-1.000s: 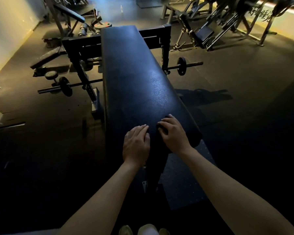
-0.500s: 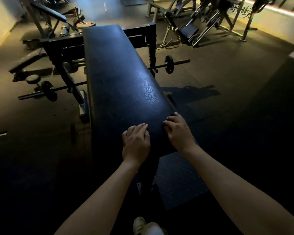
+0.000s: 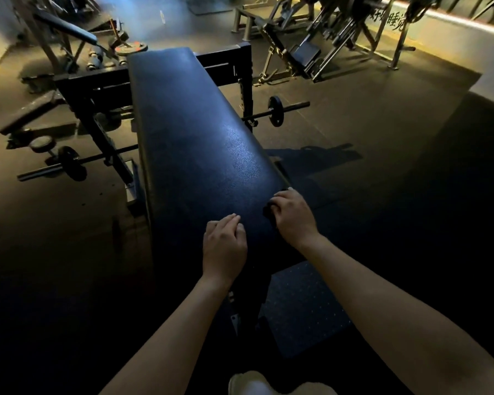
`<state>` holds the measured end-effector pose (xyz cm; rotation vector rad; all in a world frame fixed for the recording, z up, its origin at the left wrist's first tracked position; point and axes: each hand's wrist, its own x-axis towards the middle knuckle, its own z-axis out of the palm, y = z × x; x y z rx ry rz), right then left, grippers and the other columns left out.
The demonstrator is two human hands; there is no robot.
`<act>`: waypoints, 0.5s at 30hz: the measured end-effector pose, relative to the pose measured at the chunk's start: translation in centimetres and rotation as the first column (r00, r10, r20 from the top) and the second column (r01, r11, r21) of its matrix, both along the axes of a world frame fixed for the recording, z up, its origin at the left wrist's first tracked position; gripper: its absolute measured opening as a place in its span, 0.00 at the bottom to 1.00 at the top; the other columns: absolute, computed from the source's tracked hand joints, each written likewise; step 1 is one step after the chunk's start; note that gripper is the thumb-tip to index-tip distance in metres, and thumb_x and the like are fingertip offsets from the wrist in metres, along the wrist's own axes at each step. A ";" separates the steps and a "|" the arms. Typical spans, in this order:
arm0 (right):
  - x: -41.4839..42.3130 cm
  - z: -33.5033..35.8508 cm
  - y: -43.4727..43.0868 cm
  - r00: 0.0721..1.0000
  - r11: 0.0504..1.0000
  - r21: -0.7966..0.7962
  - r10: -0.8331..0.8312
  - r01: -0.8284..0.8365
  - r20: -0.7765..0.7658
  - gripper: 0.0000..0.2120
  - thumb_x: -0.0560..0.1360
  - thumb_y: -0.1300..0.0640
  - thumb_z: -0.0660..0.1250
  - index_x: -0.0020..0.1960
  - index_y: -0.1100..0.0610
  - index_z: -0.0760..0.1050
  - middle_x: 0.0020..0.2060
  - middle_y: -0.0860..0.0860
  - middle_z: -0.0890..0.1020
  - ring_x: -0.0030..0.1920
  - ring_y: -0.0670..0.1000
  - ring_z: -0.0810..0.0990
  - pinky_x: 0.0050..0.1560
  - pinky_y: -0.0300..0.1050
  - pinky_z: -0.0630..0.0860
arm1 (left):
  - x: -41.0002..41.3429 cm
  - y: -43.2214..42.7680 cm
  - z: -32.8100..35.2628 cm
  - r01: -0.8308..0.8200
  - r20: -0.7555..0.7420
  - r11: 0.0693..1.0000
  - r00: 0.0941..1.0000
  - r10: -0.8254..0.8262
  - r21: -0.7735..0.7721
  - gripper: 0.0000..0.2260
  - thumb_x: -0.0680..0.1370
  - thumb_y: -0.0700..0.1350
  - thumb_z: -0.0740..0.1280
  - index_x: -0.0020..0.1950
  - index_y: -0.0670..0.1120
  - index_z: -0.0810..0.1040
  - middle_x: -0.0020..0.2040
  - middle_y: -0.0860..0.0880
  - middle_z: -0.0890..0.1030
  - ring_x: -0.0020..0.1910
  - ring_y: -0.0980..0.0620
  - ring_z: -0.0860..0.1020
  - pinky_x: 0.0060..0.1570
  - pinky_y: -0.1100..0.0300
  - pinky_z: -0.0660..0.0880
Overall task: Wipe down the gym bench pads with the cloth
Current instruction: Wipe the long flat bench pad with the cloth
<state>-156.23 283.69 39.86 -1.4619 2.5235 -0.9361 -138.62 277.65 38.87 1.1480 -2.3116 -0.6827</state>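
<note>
A long black bench pad runs away from me in the head view. My right hand sits at the pad's near right edge, its fingers curled over a dark cloth that is mostly hidden under them. My left hand rests palm down on the near end of the pad, fingers loosely bent and holding nothing.
A black rack frame straddles the bench's far end, with a barbell sticking out on both sides. Other benches stand at the left and machines at the back right. A dotted floor mat lies under the bench's near end.
My right hand has slid with the cloth from the middle of the pad's near end out to its right edge. My left hand has stayed about where it was.
</note>
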 end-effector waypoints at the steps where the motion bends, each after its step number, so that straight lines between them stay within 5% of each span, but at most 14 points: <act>1: 0.9 0.1 -0.7 1.000 1.000 0.001 0.012 -0.012 0.015 0.09 0.79 0.63 0.65 0.52 0.63 0.83 0.54 0.58 0.82 0.63 0.60 0.75 0.76 0.45 0.57 | 0.1 -0.5 0.2 0.002 -0.003 1.000 1.000 -0.002 0.005 0.18 0.84 0.47 0.57 0.68 0.42 0.79 0.66 0.48 0.80 0.64 0.51 0.72 0.67 0.63 0.64; 7: 5.6 0.8 -3.6 0.911 0.913 -0.026 0.409 -0.408 0.059 0.11 0.81 0.61 0.65 0.59 0.61 0.82 0.61 0.55 0.81 0.71 0.54 0.71 0.77 0.43 0.56 | 1.4 -2.7 0.8 -0.162 0.057 0.985 0.985 0.165 -0.057 0.20 0.82 0.48 0.57 0.68 0.42 0.79 0.67 0.45 0.79 0.68 0.46 0.73 0.70 0.50 0.67; 11: 2.6 0.5 -4.0 0.964 0.964 -0.022 0.265 -0.265 0.021 0.12 0.82 0.57 0.63 0.63 0.58 0.79 0.67 0.55 0.77 0.76 0.57 0.64 0.76 0.57 0.62 | 1.7 -2.5 0.6 -0.208 0.034 0.978 0.977 0.208 -0.016 0.16 0.84 0.43 0.60 0.69 0.41 0.77 0.68 0.44 0.78 0.70 0.47 0.71 0.72 0.58 0.62; 15: 4.7 0.6 -5.9 0.954 0.951 0.085 0.291 -0.296 0.066 0.13 0.83 0.56 0.59 0.61 0.57 0.80 0.64 0.54 0.78 0.74 0.56 0.67 0.77 0.52 0.61 | 2.6 -2.7 1.2 -0.248 -0.007 0.968 0.969 0.248 0.038 0.16 0.84 0.43 0.60 0.70 0.42 0.77 0.69 0.45 0.77 0.71 0.50 0.71 0.68 0.65 0.60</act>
